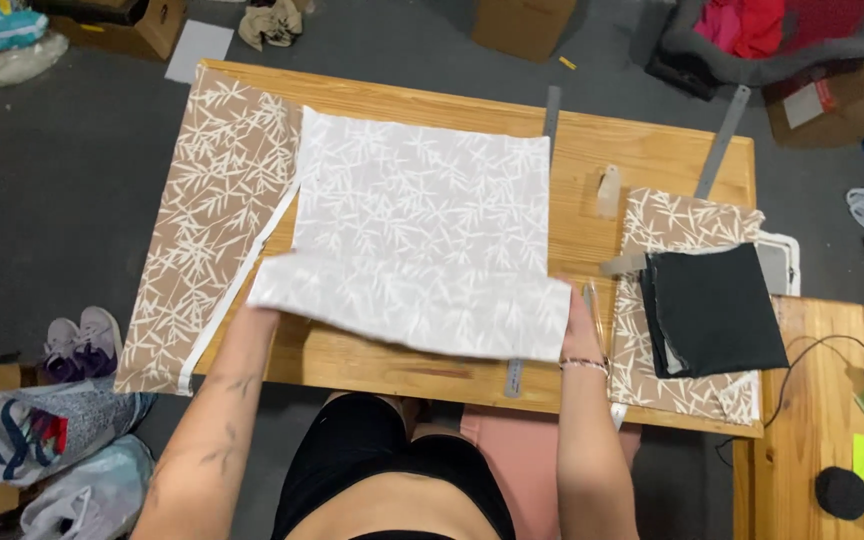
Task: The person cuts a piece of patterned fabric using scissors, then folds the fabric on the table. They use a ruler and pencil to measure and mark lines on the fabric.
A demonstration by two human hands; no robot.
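You're folding the pale leaf-print fabric [422, 215] on the desk [652, 150]; both hands, left hand [260, 310] and right hand [580, 325], pinch its near corners; next, align edges.

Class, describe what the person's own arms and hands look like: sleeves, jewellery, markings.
Both arms are bare, with no sleeves. The right hand has a thin beaded bracelet at the wrist. The left forearm carries faint dark markings, perhaps tattoos. The left hand is mostly hidden under fabric; no gloves show.

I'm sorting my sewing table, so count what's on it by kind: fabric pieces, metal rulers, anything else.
Leaf-print fabric pieces: 3 (brown strip, pale piece at both hands, brown piece)
Dark fabric stack: 1
Metal rulers: 2 ()
Small clear bottle: 1
Total: 7
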